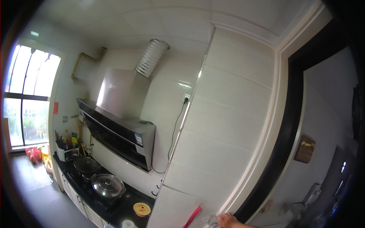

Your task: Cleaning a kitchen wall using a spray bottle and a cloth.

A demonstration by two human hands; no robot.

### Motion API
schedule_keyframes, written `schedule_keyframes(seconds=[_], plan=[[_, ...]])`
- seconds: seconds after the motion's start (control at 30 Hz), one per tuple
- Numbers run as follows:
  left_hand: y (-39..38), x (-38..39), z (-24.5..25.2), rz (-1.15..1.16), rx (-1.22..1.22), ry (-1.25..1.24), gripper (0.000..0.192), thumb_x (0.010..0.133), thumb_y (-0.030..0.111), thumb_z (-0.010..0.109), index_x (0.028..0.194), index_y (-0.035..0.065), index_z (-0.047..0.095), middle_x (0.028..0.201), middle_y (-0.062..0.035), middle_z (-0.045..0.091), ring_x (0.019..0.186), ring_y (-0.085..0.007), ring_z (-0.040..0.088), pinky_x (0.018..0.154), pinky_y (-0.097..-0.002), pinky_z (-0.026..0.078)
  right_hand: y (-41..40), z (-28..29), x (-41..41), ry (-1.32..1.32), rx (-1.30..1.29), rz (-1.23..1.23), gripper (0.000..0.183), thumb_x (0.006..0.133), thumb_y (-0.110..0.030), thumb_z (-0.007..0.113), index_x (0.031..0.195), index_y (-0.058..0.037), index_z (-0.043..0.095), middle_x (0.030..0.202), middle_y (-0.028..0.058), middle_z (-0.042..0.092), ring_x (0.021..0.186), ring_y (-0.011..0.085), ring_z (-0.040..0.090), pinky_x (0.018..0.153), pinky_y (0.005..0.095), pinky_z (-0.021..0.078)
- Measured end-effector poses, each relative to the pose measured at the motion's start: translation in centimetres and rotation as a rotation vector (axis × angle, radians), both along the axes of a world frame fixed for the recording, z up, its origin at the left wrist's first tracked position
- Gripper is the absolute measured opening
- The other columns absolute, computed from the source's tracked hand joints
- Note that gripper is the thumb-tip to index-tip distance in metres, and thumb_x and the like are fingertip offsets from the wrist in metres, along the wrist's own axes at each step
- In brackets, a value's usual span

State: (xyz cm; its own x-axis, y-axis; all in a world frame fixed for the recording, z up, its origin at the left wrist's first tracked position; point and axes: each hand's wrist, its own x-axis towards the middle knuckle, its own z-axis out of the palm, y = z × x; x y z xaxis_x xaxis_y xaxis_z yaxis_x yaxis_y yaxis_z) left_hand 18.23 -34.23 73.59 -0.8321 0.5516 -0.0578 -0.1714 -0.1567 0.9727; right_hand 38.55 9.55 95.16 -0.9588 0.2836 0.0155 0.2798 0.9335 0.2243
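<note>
My right hand [227,220] is at the bottom edge, against the white door trim beside the dark door frame [281,148]. Its fingers are bent, and a blurred greyish thing [210,220] lies right by them; I cannot tell whether they hold it. Left of the hand, a red strip [194,216] hangs at the tiled wall [228,119]. My left hand is out of view. Before me runs a black kitchen counter [119,209] bearing a pan with a shiny metal lid [108,185], a dark wok [86,164] and a yellow-lidded bowl [142,209].
A range hood [119,136] with a foil duct [151,58] juts above the counter. Its cord reaches a wall socket [186,97]. Bottles stand in a white rack [65,152] at the far end. A red bag [34,154] lies near the bright window [31,97].
</note>
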Motion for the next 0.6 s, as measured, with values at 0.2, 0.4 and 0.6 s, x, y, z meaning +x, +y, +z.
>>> schedule_keyframes(seconds=[0.2, 0.4, 0.6], plan=[[4.5, -1.4, 5.2, -0.043, -0.008, -0.006, 0.034, 0.081, 0.015, 0.057, 0.108, -0.0057, 0.051, 0.088, -0.0118, 0.060, 0.078, -0.0164, 0.058, 0.067, -0.0270, 0.047, 2.2, -1.9, 0.1, 0.002, 0.099, 0.113, 0.054, 0.070, -0.029, 0.067, 0.112, 0.0003, 0.048, 0.120, 0.0168, 0.045, 0.113, 0.0354, 0.038, 0.095, 0.0471, 0.0290], [7.1, -4.1, 13.5, 0.021, -0.100, 0.489, 0.036, 0.080, 0.019, 0.057, 0.106, -0.0041, 0.050, 0.092, -0.0188, 0.059, 0.084, -0.0260, 0.060, 0.074, -0.0362, 0.048, -2.8, 2.6, -1.4, 0.289, -0.393, -0.228, 0.058, 0.070, -0.037, 0.066, 0.120, -0.0127, 0.047, 0.125, 0.0164, 0.044, 0.119, 0.0370, 0.034, 0.095, 0.0453, 0.0310], [9.3, -6.5, 25.1, 0.249, -0.042, 0.798, 0.031, 0.080, 0.019, 0.060, 0.103, -0.0005, 0.052, 0.079, -0.0085, 0.062, 0.071, -0.0148, 0.060, 0.066, -0.0291, 0.049, -8.4, 16.0, -1.6, 1.103, -0.233, -0.034, 0.044, 0.070, -0.011, 0.053, 0.111, 0.0043, 0.047, 0.101, 0.0243, 0.056, 0.096, 0.0383, 0.054, 0.083, 0.0406, 0.0434]])
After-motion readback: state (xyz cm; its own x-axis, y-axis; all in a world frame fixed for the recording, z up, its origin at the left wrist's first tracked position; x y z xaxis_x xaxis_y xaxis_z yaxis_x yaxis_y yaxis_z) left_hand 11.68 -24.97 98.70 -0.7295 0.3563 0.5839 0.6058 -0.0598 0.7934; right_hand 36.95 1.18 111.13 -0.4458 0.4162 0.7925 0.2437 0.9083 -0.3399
